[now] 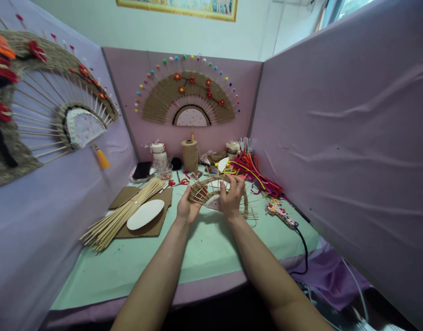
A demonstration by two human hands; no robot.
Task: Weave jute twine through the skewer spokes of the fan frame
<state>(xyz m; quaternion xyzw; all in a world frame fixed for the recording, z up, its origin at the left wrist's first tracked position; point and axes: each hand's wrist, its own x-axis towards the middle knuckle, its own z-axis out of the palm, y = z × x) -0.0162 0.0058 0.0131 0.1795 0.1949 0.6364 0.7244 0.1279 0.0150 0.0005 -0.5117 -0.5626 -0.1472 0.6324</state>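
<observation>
Mint-topped table point(208, 257), lilac left panel point(35, 225), wrinkled mauve right panel point(352, 138), pink back panel point(221, 133), grey corner strips point(118, 96). Pale wall point(90, 25) behind, gold-framed picture point(177, 7) cut off at top. Window point(351, 8) upper right, bright daylight in it.

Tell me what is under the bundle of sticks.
Brown cardboard shows under the sticks, whose near ends reach over the green cloth. What the bundle itself covers is hidden.

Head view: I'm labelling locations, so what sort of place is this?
Probably a handicraft booth: decorated fans hang on partition walls, a twine spool stands at the table's back, and the left hand and right hand hold a fan-shaped piece.
</observation>
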